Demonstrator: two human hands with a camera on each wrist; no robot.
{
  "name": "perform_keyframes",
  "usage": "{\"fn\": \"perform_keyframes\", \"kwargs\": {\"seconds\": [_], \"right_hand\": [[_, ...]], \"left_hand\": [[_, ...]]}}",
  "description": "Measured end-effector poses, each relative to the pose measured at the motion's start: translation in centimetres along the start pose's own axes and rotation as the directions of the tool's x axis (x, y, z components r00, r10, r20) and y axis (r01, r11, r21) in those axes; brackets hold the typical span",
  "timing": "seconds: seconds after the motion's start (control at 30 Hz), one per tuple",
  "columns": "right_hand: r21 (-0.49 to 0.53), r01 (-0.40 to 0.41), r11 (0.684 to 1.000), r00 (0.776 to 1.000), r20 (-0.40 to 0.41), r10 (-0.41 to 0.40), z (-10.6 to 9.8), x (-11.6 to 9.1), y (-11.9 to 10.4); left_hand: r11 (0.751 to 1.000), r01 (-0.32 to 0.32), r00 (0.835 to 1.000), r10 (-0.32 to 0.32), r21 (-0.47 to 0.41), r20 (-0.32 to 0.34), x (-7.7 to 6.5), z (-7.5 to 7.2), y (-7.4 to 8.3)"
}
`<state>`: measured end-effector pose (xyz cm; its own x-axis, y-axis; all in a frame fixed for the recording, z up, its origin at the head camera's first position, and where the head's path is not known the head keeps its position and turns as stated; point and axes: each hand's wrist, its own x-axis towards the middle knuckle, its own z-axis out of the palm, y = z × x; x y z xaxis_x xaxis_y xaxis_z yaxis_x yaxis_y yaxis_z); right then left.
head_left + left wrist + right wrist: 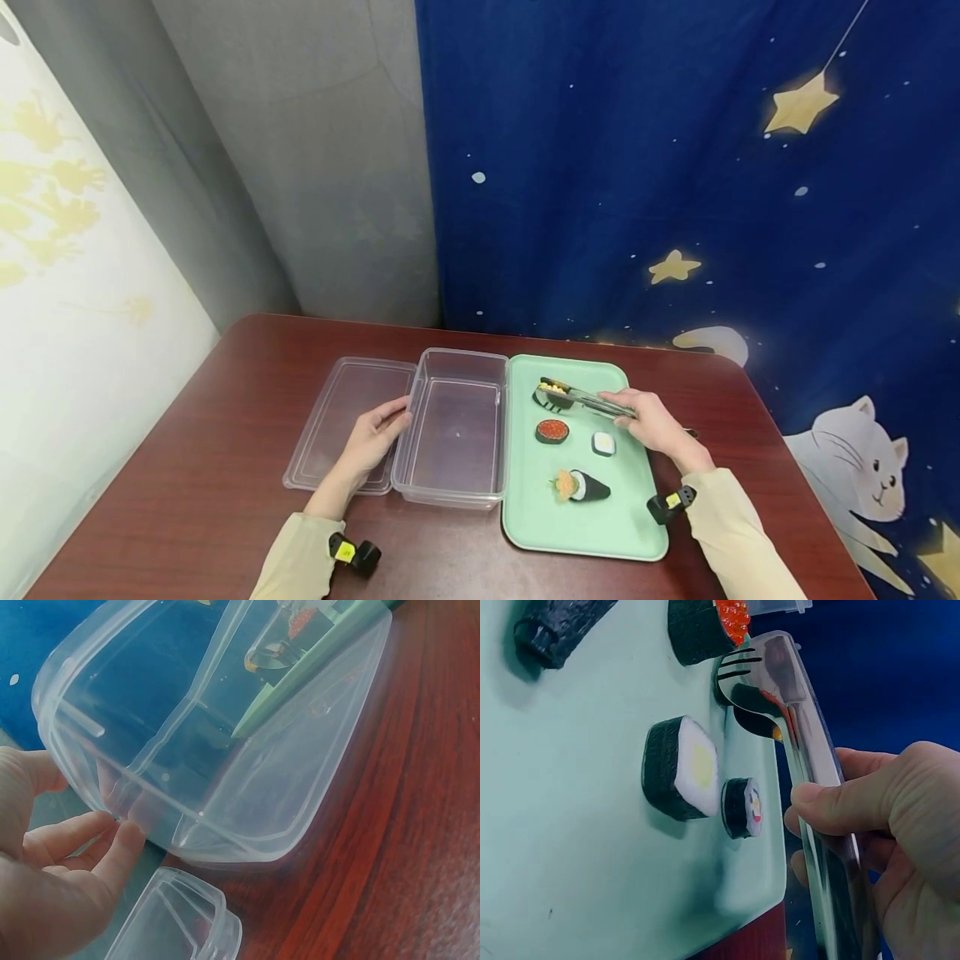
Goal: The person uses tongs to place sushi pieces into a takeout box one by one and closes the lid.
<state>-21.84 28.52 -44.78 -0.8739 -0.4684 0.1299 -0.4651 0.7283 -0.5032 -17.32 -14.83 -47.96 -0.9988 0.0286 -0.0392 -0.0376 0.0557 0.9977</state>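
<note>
My left hand (375, 437) grips the left rim of a clear plastic container (457, 433); in the left wrist view its fingertips (129, 836) lie right at the wall. My right hand (648, 421) holds metal tongs (600, 403) over the far part of a pale green tray (600, 529). The slotted end of the tongs is at a dark sushi piece with yellow topping (553, 387), partly hidden by the tongs. Near it on the tray are a sushi piece with red roe (552, 430), a square white-faced roll (603, 443) and a dark cone-shaped hand roll (591, 486).
A clear lid (341, 433) lies on the brown table (202, 475), left of the container. The container stands against the tray's left edge. In the right wrist view a smaller roll (742, 808) lies near the tray edge. Curtains (562, 167) hang behind the table.
</note>
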Motion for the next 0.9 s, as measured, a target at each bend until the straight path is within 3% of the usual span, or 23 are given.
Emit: {"fn": "perform_keyframes", "kwargs": {"seconds": [0.9], "right_hand": [[-0.034, 0.114, 0.993, 0.992, -0.042, -0.115, -3.3, 2.1, -4.9]], "left_hand": [[1.0, -0.008, 1.0, 0.008, 0.01, 0.011, 0.0, -0.1, -0.1]]}}
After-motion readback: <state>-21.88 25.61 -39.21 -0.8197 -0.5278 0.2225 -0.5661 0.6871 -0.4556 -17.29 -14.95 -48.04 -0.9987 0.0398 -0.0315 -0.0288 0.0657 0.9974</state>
